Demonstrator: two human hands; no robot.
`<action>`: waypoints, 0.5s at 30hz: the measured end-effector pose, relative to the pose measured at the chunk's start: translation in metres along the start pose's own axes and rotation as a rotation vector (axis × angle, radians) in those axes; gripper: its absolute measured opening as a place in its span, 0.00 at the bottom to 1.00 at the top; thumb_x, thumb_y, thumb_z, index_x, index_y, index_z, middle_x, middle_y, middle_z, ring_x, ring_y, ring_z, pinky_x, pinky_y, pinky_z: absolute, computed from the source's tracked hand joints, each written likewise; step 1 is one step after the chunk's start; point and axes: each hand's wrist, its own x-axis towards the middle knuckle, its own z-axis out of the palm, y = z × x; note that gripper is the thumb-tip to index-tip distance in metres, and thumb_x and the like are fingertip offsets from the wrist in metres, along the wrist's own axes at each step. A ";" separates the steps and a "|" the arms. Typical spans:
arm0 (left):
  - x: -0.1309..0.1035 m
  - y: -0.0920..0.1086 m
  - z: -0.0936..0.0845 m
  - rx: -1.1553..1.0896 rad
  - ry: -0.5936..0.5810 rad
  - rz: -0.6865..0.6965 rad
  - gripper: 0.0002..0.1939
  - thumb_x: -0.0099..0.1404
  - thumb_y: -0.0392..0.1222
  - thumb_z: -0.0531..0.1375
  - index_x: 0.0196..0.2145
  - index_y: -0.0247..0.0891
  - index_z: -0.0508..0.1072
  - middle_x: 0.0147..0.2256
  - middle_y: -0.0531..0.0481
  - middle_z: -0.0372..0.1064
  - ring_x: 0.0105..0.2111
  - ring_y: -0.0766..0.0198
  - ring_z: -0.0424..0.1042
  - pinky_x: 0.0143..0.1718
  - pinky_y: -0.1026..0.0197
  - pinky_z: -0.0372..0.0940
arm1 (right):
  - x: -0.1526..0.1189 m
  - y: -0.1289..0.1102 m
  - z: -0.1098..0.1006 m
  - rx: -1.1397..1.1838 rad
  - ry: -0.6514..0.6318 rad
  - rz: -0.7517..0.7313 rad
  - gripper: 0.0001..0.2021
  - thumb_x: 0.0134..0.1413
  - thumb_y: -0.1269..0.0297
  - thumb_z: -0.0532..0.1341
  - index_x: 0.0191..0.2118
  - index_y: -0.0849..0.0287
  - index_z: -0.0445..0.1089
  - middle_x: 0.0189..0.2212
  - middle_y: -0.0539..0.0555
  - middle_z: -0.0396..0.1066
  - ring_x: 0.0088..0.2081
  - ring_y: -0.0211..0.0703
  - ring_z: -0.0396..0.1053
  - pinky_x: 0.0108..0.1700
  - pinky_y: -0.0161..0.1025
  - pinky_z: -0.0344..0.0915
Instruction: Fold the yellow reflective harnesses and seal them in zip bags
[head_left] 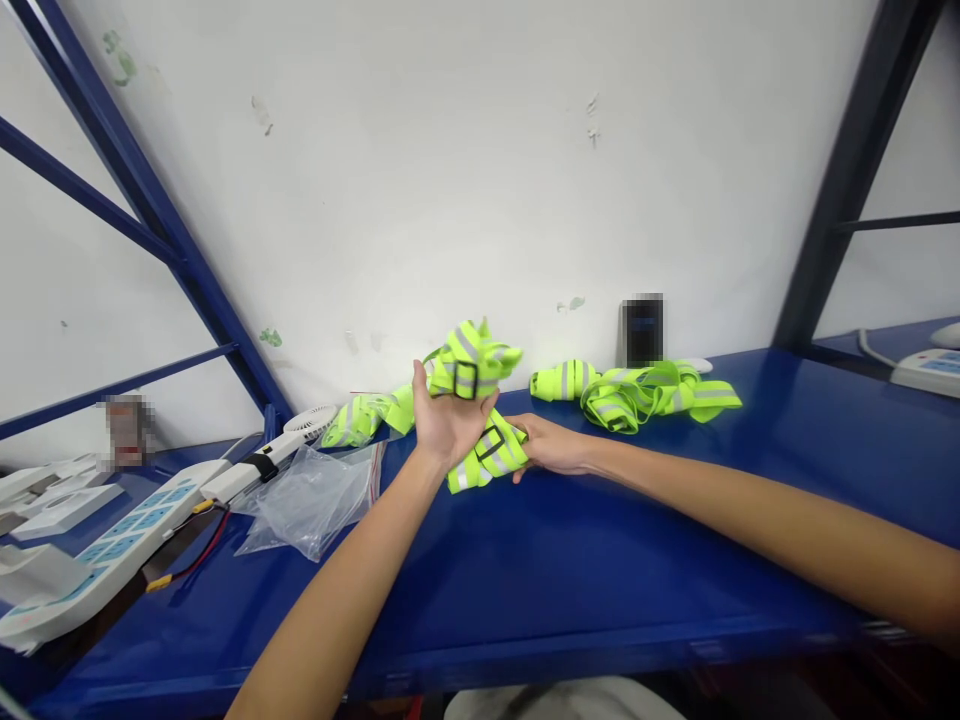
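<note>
Over one blue shelf [570, 590], left hand [454, 432] loosely cups one neon bundle [469, 360], right hand [553, 445] grips another bundle [487, 462].

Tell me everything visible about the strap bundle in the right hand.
The strap bundle is bright yellow-green webbing, apparently fabric, with silvery-grey stripes, gathered into a compact wad. A black rectangular buckle shows on its face. It sits tilted, on or just above the blue table; contact is unclear. The right hand grips its right end; the left hand hides its upper left, so touching there is unclear.
</note>
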 end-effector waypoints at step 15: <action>-0.011 -0.026 -0.014 0.142 -0.473 -0.490 0.40 0.62 0.70 0.49 0.48 0.30 0.77 0.47 0.35 0.76 0.52 0.41 0.72 0.57 0.45 0.59 | -0.039 -0.022 0.001 -0.218 0.019 -0.202 0.11 0.53 0.63 0.65 0.42 0.60 0.76 0.38 0.55 0.76 0.39 0.46 0.73 0.45 0.43 0.70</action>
